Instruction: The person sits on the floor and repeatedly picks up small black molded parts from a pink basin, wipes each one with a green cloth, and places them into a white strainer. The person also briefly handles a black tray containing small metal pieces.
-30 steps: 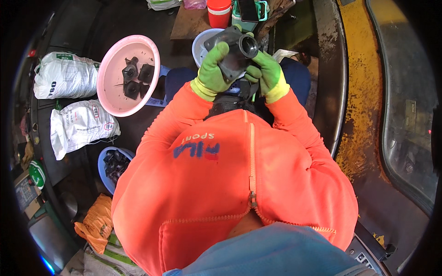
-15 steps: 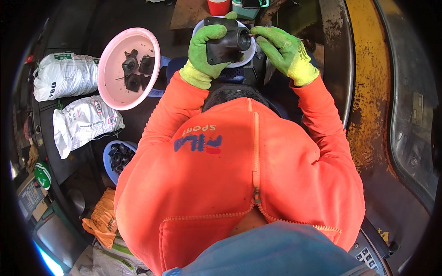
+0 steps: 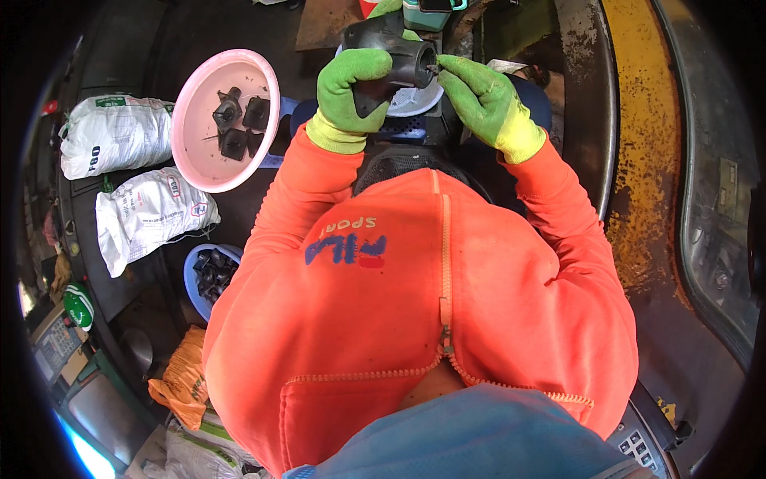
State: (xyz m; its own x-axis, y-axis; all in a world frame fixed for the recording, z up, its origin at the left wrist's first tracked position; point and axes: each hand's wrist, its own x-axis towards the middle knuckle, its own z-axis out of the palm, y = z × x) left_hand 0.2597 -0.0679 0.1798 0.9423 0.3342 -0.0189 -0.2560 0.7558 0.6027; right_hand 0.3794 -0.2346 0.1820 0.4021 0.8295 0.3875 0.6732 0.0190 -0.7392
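In my left hand (image 3: 349,89), in a green and yellow work glove, is a black plastic part (image 3: 375,36) with a flat plate and a round tube. The tube's open end faces right. Fingers and thumb wrap round the part, tilted above a white basket (image 3: 419,102). My right hand (image 3: 483,92), gloved alike, is closed in a pinch at the rim of the tube. A thin, small item shows at its fingertips, too little of it to name. Left of my arms, a pink basin (image 3: 187,152) holds several black plastic pieces (image 3: 231,116).
Two white sacks (image 3: 116,132) lie at the left. Below them stands a blue basin (image 3: 194,281) full of black parts, with an orange bag (image 3: 182,379) nearby. A teal container (image 3: 427,17) stands at the far edge. On the right runs a rusty yellow machine frame (image 3: 638,144).
My left hand has tilted and turned the black part, its tube now angled differently and more of the white basket showing. My right hand has shifted slightly down, still at the tube's rim.
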